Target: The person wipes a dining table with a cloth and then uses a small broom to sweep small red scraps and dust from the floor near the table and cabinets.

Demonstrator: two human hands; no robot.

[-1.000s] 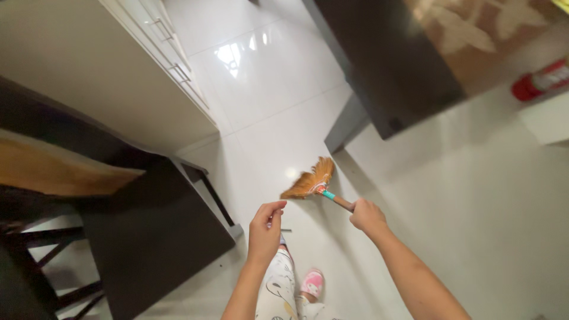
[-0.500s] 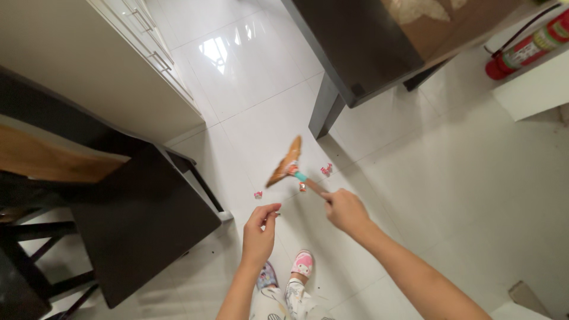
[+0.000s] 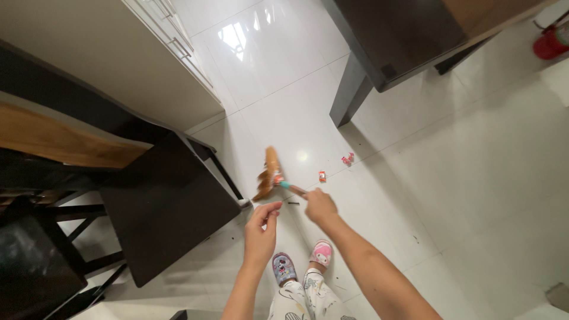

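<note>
My right hand [image 3: 320, 205] grips the short wooden handle of a small straw hand broom [image 3: 269, 173], whose bristles rest on the white tiled floor beside the dark table's leg. My left hand [image 3: 262, 227] hovers close beside it with thumb and fingers pinched together; nothing shows between them. Two small red scraps, one [image 3: 322, 176] and another [image 3: 347, 158], lie on the tiles to the right of the broom. A thin dark bit [image 3: 293, 203] lies just left of my right hand. My feet in patterned slippers [image 3: 303, 262] stand below.
A dark table [image 3: 169, 207] with a chair [image 3: 35, 255] stands at the left. White cabinets [image 3: 148, 65] run along the upper left. Another dark table [image 3: 397, 41] fills the upper right, with a red extinguisher [image 3: 551, 41] at the far right edge.
The broom swept from right to left across the tiles toward the dark table's leg. Red scraps came into view on the floor. My left hand stayed pinched.
</note>
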